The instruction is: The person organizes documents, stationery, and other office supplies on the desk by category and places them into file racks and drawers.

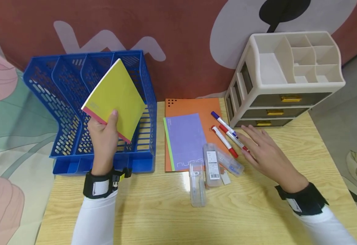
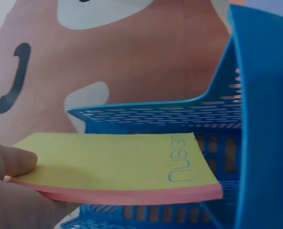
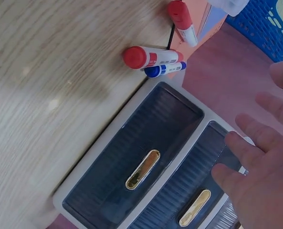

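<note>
Item held: yellow notebook [image 1: 117, 95], positioned above the blue file rack [image 1: 141, 165], which serves as the reference for all locations below. I cannot determine whether any edge of the notebook has entered a rack slot.

Hand state: my left hand [image 1: 103, 137] pinches the notebook at its near, pink-banded edge, thumb flat on the yellow cover. My right hand [image 1: 264, 153] is well to the right of the rack, fingers extended and slightly spread, holding nothing; it hovers near the markers [image 1: 224, 142].

Handling, as I judge it: the notebook is light, with a soft cover that flexes under its own weight; the left wrist view shows a slight bow. The cover appears smooth, so moderate thumb pressure is advisable. It is not fragile, but corners may bend against the rack dividers. Grip along the pink band, near its middle, to limit sag and twisting.

Visibility limits: my left fingers beneath the notebook are concealed, as is its underside; I cannot confirm whether it is a single notebook or several stacked. To the right of the rack, the orange folder [image 1: 192, 102] is partly covered by the purple notebook [image 1: 186, 141] and the clear cases [image 1: 198, 190]. The label on one case is too small to read. Farther right, the drawer unit [image 1: 273, 88] has dark fronts; its contents cannot be made out.
</note>
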`<state>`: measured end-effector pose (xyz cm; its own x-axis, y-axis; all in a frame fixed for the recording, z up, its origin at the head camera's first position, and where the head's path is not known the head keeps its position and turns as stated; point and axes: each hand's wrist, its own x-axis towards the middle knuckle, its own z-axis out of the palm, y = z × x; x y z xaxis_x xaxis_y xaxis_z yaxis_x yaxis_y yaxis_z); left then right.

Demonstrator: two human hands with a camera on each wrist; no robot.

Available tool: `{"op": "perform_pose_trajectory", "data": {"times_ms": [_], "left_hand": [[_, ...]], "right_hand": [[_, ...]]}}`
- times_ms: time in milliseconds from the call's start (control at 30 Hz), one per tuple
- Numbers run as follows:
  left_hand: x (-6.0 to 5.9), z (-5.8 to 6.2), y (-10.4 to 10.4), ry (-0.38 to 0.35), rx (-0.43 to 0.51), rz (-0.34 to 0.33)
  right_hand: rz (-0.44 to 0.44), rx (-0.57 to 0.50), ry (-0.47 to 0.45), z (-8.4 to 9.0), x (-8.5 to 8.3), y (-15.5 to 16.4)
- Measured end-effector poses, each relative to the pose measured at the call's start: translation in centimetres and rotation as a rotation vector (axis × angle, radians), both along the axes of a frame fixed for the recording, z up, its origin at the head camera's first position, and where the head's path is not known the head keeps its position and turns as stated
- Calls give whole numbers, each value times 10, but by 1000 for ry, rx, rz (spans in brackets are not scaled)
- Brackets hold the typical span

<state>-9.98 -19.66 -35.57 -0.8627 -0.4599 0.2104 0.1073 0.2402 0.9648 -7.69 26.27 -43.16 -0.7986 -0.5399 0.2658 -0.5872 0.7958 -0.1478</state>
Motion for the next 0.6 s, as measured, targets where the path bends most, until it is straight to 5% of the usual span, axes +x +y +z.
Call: {"op": "perform_pose_trajectory", "data": {"times_ms": [600], "left_hand": [[-39, -28, 1, -86, -136, -90]], "right_hand": [[-72, 5, -96, -2, 13, 4]]}}
